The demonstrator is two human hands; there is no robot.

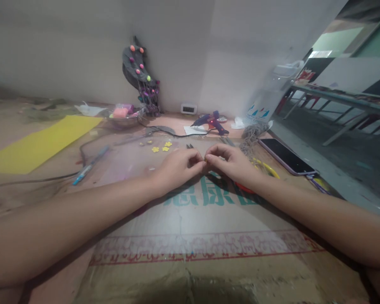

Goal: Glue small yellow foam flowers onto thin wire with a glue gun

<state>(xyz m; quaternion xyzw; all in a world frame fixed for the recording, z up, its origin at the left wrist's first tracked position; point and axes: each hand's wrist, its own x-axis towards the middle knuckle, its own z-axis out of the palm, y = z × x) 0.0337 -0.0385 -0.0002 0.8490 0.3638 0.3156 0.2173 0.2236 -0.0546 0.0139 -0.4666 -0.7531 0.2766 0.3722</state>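
At twelve o'clock from the green lettering [212,194], between left hand [181,166] and right hand [229,161], fingers of both pinched narrow upon it: one tiny piece [205,160], mostly hidden, probably light, easily bent, best taken by its edges; yellow flower cut-outs [166,148] toward nine o'clock.

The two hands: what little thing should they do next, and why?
Maybe part the fingertips a little for a peek. The left hand and right hand meet there, and whatever they may be pinching is too hidden to tell. Looking could show whether it matches the three yellow flowers lying near the left hand.
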